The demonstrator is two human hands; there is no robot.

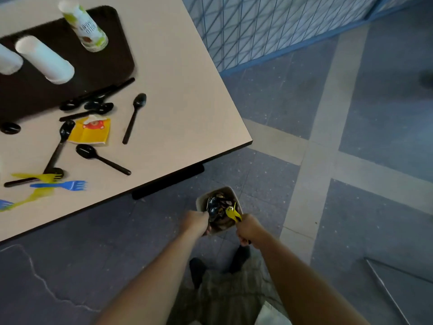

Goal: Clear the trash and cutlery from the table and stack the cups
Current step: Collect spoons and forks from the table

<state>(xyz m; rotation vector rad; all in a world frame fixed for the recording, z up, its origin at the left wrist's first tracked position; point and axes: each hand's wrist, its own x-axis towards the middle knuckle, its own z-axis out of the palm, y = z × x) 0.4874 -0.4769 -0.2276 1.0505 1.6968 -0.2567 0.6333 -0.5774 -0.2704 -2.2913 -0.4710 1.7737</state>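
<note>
Down by the floor, off the table's corner, my left hand [196,222] grips black spoons [212,207] over a small beige bin [226,191] that holds cutlery. My right hand [248,228] grips a yellow fork [233,214] at the bin's rim. On the beige table [182,95] lie several black spoons [134,117], a yellow wrapper [91,132], yellow forks [37,177] and a blue fork [63,185]. A dark tray [42,92] carries two white cup stacks [44,58] and a green-printed cup stack [83,25].
The table's corner [249,139] juts out above the bin, with a black table foot [168,181] under the edge. A blue mesh fence [269,26] runs behind. My feet [239,256] stand on the tiled floor just below the bin.
</note>
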